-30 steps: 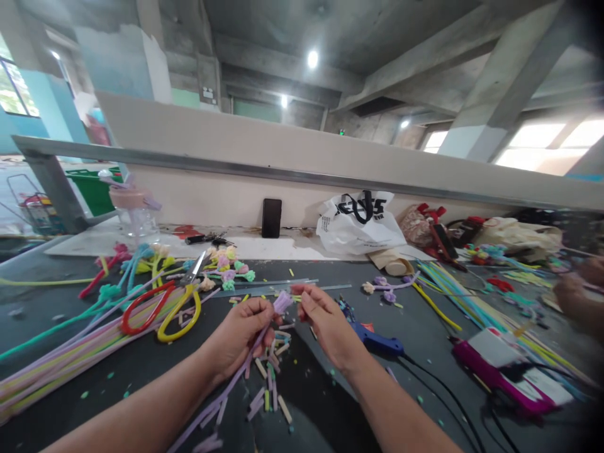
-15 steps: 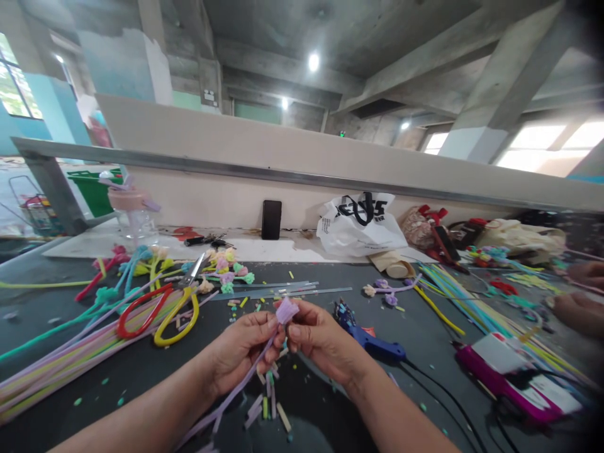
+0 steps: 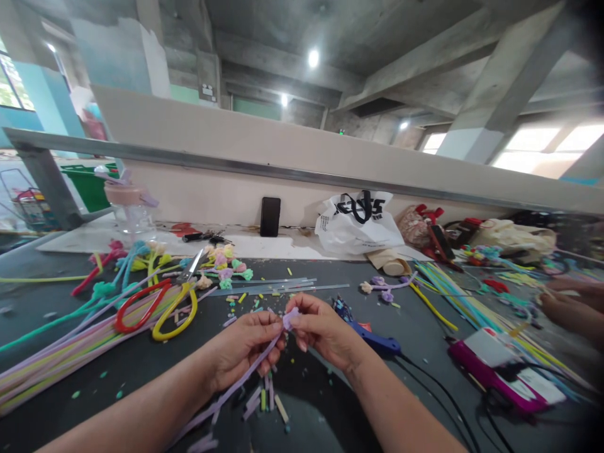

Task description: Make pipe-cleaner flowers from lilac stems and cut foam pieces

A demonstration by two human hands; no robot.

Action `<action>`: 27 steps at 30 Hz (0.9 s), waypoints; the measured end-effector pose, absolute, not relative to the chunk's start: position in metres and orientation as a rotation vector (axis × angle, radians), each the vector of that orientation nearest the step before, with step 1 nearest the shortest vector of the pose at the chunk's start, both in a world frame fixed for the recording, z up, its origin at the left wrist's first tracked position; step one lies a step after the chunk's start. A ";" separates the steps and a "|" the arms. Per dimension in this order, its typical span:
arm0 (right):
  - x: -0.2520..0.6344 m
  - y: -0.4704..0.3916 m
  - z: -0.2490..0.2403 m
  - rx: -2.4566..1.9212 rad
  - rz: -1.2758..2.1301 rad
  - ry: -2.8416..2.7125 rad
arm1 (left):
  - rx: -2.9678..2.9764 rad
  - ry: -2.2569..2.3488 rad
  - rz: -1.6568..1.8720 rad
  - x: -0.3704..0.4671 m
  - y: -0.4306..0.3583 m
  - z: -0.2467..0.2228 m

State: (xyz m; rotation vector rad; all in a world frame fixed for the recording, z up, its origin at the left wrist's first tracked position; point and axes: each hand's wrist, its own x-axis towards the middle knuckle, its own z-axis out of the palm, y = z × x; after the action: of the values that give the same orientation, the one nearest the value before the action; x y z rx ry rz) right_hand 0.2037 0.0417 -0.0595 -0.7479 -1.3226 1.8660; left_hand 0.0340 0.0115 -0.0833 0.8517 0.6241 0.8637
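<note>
Left hand (image 3: 246,345) pinches a lilac stem (image 3: 257,363), right hand (image 3: 321,327) its bunched tip (image 3: 289,319), inside the far edge of the worktop (image 3: 323,406); likely light, soft, best held just below.

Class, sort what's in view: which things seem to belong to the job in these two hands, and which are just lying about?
Likely part of the job:
Purple fuzzy stem, held in the left hand and right hand
Bundled fuzzy stems
Scissors
Blue glue gun

Probably just lying about:
Black phone
White bag
Pink-lidded bottle
</note>
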 end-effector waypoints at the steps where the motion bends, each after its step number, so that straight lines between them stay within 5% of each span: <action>1: 0.204 0.042 -0.060 -0.771 1.852 -1.328 | 0.869 0.652 0.886 0.035 0.011 -0.082; 16: 0.197 0.040 -0.058 -0.866 1.836 -1.300 | 1.958 1.214 1.312 0.043 0.004 -0.079; 27: 0.197 0.040 -0.063 -0.802 1.870 -1.282 | 2.052 1.213 1.336 0.043 0.003 -0.082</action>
State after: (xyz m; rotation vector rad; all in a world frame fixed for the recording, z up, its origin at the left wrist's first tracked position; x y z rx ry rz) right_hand 0.1972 0.0399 -0.0625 -0.8015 -1.2824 1.8696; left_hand 0.0430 0.0034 -0.0822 2.0515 1.2131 1.3358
